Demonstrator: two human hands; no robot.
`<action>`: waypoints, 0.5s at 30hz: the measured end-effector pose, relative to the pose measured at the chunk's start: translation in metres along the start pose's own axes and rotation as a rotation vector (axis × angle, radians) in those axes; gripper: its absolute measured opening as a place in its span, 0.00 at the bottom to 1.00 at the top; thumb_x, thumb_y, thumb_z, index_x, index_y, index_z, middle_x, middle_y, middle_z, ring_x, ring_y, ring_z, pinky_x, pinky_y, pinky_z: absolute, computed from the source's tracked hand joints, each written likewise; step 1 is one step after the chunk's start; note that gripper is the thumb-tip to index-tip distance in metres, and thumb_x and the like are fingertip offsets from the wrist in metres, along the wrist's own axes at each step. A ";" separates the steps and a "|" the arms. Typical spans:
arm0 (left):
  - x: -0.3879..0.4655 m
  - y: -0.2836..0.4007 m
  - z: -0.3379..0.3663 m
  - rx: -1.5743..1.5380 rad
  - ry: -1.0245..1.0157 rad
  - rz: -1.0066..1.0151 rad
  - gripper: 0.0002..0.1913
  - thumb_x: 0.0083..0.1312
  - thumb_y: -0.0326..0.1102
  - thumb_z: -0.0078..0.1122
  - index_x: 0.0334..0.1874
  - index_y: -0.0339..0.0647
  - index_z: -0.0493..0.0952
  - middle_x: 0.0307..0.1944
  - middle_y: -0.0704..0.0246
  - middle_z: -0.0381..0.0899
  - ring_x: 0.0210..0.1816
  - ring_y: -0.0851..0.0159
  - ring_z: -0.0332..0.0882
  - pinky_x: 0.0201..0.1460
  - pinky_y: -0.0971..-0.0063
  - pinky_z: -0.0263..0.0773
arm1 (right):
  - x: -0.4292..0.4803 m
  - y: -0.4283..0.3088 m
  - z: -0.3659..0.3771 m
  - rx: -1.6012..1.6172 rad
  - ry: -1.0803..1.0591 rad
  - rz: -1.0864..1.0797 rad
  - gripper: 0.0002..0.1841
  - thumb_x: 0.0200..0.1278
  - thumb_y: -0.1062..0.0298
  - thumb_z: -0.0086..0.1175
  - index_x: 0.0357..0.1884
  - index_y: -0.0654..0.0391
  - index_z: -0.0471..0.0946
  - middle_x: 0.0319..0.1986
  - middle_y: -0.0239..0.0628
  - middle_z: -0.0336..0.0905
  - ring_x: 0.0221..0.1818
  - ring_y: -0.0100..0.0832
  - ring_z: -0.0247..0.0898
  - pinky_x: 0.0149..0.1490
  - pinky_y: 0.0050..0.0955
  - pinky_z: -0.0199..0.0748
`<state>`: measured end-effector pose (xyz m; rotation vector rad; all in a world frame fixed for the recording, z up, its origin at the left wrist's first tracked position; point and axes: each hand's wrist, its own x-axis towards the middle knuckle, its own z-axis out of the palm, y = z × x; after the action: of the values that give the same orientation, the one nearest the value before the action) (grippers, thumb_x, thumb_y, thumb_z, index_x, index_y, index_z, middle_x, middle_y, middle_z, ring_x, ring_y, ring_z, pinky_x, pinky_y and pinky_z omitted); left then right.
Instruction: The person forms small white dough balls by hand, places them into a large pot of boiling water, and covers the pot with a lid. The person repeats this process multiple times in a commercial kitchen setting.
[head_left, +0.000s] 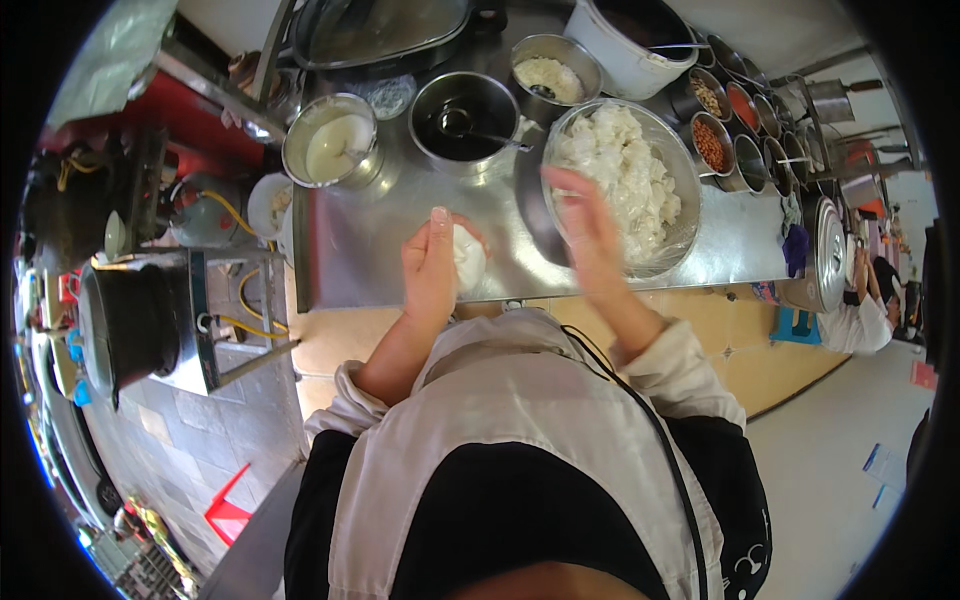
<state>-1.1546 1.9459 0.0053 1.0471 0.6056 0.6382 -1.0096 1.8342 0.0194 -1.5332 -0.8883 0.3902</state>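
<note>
My left hand (437, 259) holds a smooth white lump (469, 256), perhaps dough, above the near part of the steel table (360, 247). Blurred by motion, my right hand (586, 223) is raised over the left rim of a large bowl (686, 225) lined with clear plastic; its fingers look apart and nothing shows in them. Torn white pieces (626, 180) fill that bowl. Beyond my left hand stand a steel pot of dark liquid (465, 154) with a ladle, and a steel pot of creamy white liquid (330, 154).
A steel bowl of pale crumbly food (551, 75) and a white bucket (637, 71) stand at the back. Small steel pots of peanuts (709, 142) and other ingredients crowd the right. A large dark lidded pan (382, 37) is back left. Another person (859, 322) sits far right.
</note>
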 end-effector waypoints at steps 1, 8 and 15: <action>0.002 0.003 0.008 0.109 0.004 0.081 0.25 0.72 0.48 0.34 0.33 0.33 0.77 0.28 0.62 0.77 0.29 0.68 0.75 0.35 0.79 0.70 | -0.001 -0.013 0.027 0.105 -0.001 -0.068 0.19 0.65 0.64 0.44 0.56 0.59 0.67 0.50 0.41 0.68 0.56 0.34 0.62 0.59 0.31 0.58; 0.011 0.057 0.057 0.455 0.067 0.799 0.35 0.69 0.55 0.24 0.69 0.35 0.45 0.69 0.55 0.48 0.69 0.55 0.48 0.68 0.67 0.45 | 0.025 -0.066 0.064 0.428 -0.095 -0.037 0.07 0.65 0.68 0.47 0.35 0.61 0.72 0.29 0.31 0.74 0.33 0.19 0.67 0.38 0.18 0.66; 0.014 0.083 0.063 0.233 -0.024 0.551 0.42 0.66 0.65 0.13 0.65 0.31 0.55 0.64 0.54 0.58 0.65 0.56 0.55 0.67 0.64 0.48 | 0.034 -0.081 0.064 0.322 0.033 -0.292 0.12 0.60 0.62 0.49 0.40 0.60 0.71 0.43 0.46 0.69 0.48 0.43 0.63 0.52 0.36 0.59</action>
<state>-1.1148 1.9489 0.1025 1.4568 0.3711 1.0487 -1.0577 1.8984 0.0930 -1.0936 -0.9572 0.2786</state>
